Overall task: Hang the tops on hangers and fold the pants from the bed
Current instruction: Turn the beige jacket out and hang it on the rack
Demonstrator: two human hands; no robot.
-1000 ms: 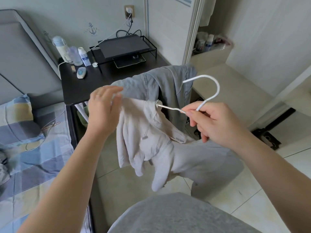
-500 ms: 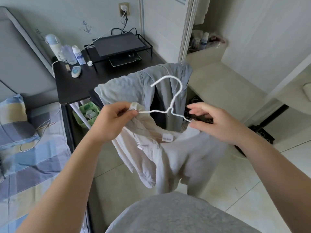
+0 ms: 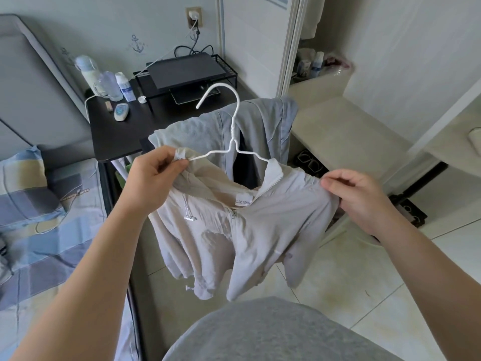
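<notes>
L hand (image 3: 153,178) clamped: thumb + curled fingers pinch a bunch of jacket fabric together w/ the end of one hanger arm. R hand (image 3: 356,201) pinches the jacket's other shoulder, fingers curled over the cloth edge. White wire hanger (image 3: 232,126) sits between both hands, hook upright above them, tip pointing to the L-hand side. Its arm on the R-hand side runs under the white collar (image 3: 274,168), end hidden by fabric. Light grey zip jacket (image 3: 273,225) hangs below + between the hands, in the air, off the bed (image 3: 52,230). Zipper part open at the neck, neck label (image 3: 243,201) just below the collar, sleeves dangling under the hands. Drawstring toggle (image 3: 189,218) hangs below L hand. Behind the hands: grey garment (image 3: 263,126) draped over smth, can't tell what. Black desk (image 3: 114,134) beyond L hand, w/ bottles (image 3: 122,86) + remote (image 3: 121,112). Bed lies outboard of L forearm.
</notes>
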